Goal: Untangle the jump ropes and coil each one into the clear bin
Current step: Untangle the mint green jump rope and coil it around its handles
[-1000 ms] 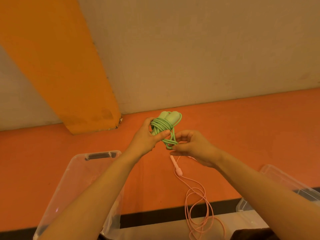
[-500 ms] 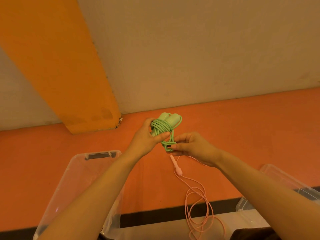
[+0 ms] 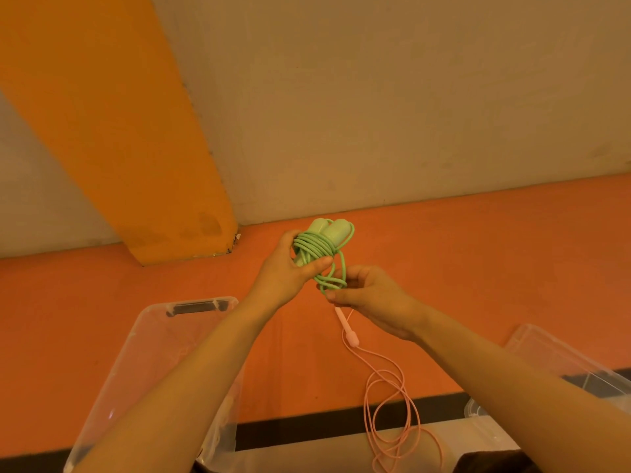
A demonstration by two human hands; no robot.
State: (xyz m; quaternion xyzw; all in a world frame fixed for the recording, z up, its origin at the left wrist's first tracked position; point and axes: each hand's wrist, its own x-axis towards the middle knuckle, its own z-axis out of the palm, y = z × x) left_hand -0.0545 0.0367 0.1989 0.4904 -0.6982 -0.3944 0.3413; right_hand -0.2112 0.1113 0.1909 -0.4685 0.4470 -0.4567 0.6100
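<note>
A green jump rope (image 3: 321, 249) is wound into a bundle around its two handles, held up over the orange floor. My left hand (image 3: 290, 268) grips the bundle, thumb across the coils. My right hand (image 3: 370, 297) pinches the loose loops at the bundle's lower end. A pink jump rope (image 3: 386, 404) lies on the floor below my right hand, one handle near my fingers and its cord in loose loops toward me. A clear bin (image 3: 146, 353) stands open at the lower left, partly behind my left forearm.
A second clear container (image 3: 560, 356) sits at the lower right, partly hidden by my right arm. An orange pillar (image 3: 136, 165) and a beige wall rise behind. A black stripe (image 3: 307, 428) crosses the floor near me.
My hands and the green bundle have barely shifted; my right hand's fingers have closed a little more on the lower loops.
</note>
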